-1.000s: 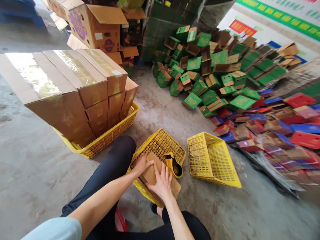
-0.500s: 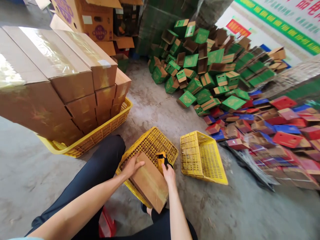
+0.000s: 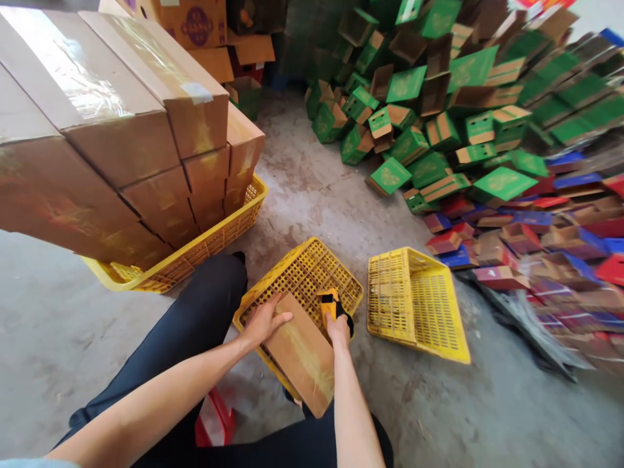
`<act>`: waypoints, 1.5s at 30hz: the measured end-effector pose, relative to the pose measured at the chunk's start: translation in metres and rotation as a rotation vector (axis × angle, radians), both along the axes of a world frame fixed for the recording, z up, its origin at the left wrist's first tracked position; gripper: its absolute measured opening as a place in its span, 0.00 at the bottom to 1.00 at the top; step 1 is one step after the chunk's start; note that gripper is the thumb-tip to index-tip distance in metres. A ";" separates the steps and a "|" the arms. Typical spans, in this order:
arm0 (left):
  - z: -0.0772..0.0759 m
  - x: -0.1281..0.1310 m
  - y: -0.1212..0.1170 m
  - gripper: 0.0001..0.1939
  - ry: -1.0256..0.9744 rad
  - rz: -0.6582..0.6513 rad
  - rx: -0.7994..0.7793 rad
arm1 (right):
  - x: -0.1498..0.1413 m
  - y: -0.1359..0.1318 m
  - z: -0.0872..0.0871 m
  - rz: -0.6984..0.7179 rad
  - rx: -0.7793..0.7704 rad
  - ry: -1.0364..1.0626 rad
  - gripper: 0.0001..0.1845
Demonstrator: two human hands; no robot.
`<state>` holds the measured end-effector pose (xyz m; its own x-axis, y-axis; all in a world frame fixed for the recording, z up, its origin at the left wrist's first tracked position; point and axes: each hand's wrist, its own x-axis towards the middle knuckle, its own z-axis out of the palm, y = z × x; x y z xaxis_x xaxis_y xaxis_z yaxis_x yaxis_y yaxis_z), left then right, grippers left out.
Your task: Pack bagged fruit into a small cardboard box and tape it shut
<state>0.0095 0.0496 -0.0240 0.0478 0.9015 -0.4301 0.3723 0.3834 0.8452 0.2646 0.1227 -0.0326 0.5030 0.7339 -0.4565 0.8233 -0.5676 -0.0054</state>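
Observation:
A closed brown cardboard box (image 3: 305, 357) with a strip of clear tape along its top lies aslant over an upturned yellow plastic crate (image 3: 336, 265). At the box's far left corner, my left hand (image 3: 264, 322) grips the edge, its thumb on the top face. My right hand (image 3: 338, 330) is closed round an orange and black tape dispenser (image 3: 329, 300), just off the box's right side. The fingers under the dispenser are partly hidden. My knees flank the crate.
Taped cardboard boxes (image 3: 146, 143) are stacked in a long yellow crate (image 3: 180, 263) on the left. Another yellow crate (image 3: 433, 312) lies on its side at right. Piles of green boxes (image 3: 390, 175) and red and blue boxes (image 3: 521, 237) spread beyond. Something red (image 3: 217, 419) lies between my legs.
My view has tilted down, so the far piles appear larger and farther right. Both hands keep their grips, and the tape dispenser stays beside the box.

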 end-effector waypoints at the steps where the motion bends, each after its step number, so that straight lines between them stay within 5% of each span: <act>1: 0.000 -0.001 0.000 0.35 0.008 -0.002 0.002 | -0.003 0.000 0.004 0.011 0.011 -0.002 0.26; 5: 0.002 -0.003 -0.001 0.35 0.023 -0.013 0.015 | -0.011 0.003 0.036 0.087 0.090 -0.002 0.30; 9: 0.006 -0.006 -0.002 0.32 -0.003 -0.010 0.025 | -0.012 -0.008 0.089 0.191 0.177 0.089 0.30; 14: 0.005 -0.008 -0.003 0.31 -0.061 0.001 0.046 | -0.023 -0.050 0.132 0.136 0.146 0.753 0.38; 19: 0.003 -0.009 -0.003 0.33 -0.066 -0.018 0.052 | -0.042 -0.075 0.124 0.151 0.034 0.862 0.38; 29: 0.006 -0.011 -0.004 0.32 -0.166 0.031 0.034 | -0.037 -0.078 0.122 0.242 -0.017 0.839 0.41; 35: 0.028 -0.024 0.013 0.29 -0.325 0.263 0.031 | -0.039 -0.081 0.125 0.225 -0.010 0.835 0.40; 45: 0.044 -0.026 0.016 0.20 -0.773 0.064 -0.460 | -0.036 -0.078 0.124 0.229 -0.058 0.812 0.40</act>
<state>-0.0163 0.0660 0.0202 0.4291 0.6593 -0.6174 -0.2702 0.7459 0.6087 0.2290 0.0445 0.0911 -0.1555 0.7422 -0.6519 0.6709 -0.4050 -0.6212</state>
